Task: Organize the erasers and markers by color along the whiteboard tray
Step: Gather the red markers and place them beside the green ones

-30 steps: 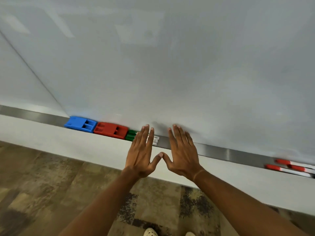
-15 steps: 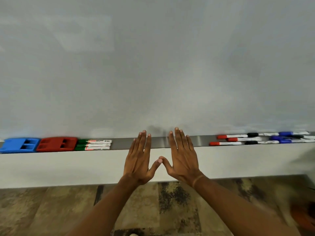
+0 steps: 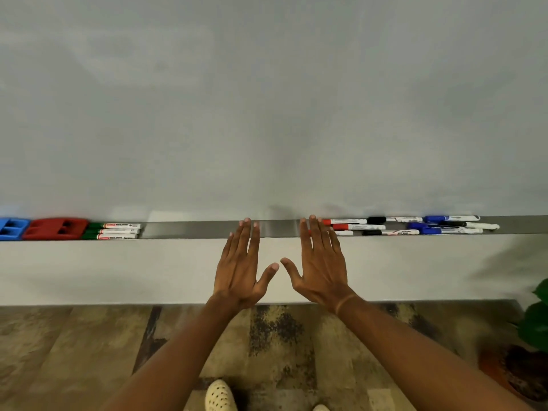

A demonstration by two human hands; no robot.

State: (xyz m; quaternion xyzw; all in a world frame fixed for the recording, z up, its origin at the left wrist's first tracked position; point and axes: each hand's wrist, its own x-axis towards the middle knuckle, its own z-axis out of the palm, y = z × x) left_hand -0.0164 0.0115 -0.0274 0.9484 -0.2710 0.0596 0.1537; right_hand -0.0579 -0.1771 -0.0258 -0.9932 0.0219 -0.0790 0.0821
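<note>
- We face a smooth whiteboard point(image 3: 267, 99) over a brushed metal tray point(image 3: 207, 229).
- Blocky blue eraser point(image 3: 12, 229) and red eraser point(image 3: 55, 229) lie left, beside green markers point(image 3: 114, 231); mixed markers point(image 3: 415, 226) right.
- Our left hand point(image 3: 241, 268) and right hand point(image 3: 321, 268) lie flat, empty, thumbs now parted.

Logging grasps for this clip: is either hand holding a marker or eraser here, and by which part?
Nothing is held. The left hand and right hand are both flat, fingers straight, in front of the whiteboard tray.
</note>
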